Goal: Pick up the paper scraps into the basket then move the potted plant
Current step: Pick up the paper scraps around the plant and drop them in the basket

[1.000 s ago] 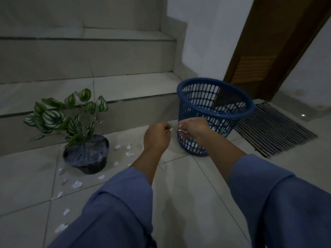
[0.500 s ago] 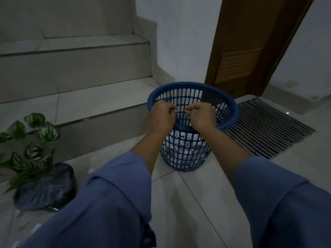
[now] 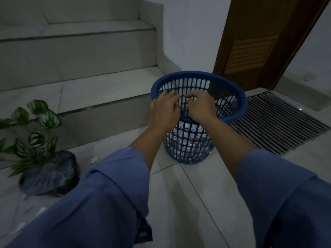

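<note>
The blue basket (image 3: 232, 119) stands upright on the floor (image 3: 179, 203) beside the step (image 3: 107, 111), mouth up. Above it our left hand (image 3: 165, 109) now spreads its fingers, which were curled before. Our right hand (image 3: 201, 108) is bent, perhaps pinching something; we cannot tell. The potted plant (image 3: 48, 174) stands to its left.

home entryway | tiled stairs (image 3: 77, 51) | wooden door (image 3: 259, 42) | striped doormat (image 3: 279, 122)
</note>
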